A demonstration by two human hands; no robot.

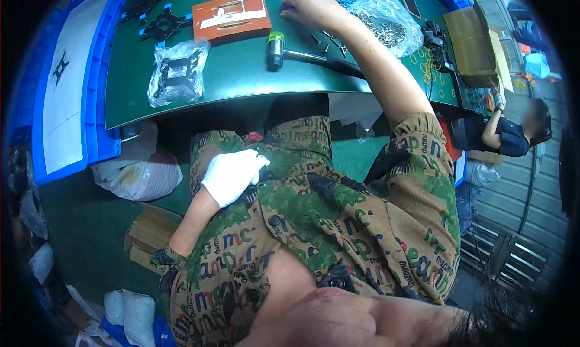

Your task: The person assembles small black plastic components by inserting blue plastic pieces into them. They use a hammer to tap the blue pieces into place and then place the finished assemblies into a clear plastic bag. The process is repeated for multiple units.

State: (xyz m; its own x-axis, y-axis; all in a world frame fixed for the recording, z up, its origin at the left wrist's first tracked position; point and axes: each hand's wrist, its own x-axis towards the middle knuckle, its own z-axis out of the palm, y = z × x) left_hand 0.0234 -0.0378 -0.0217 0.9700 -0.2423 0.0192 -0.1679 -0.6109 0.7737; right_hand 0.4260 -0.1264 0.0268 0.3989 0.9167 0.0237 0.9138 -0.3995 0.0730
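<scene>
My right hand (311, 9), bare, rests at the far side of the green table (235, 75), just right of an orange box (251, 28). Its fingers are curled together, and whatever they hold is hidden. Loose screws (326, 48) lie close to its wrist, beside a clear plastic bag of screws (393, 35). A mallet (275, 52) with a black handle lies under the forearm. My left hand (232, 176), in a white glove, is held over my lap below the table edge. Its fingers are bent inward; I cannot make out anything in them.
A black X-shaped bracket in clear wrap (178, 72) lies at the table's near left, with bare black brackets (163, 26) behind it. Blue crates (90, 105) stand left. At the right are yellow rings (428, 69), a cardboard box (474, 45) and another person (507, 129).
</scene>
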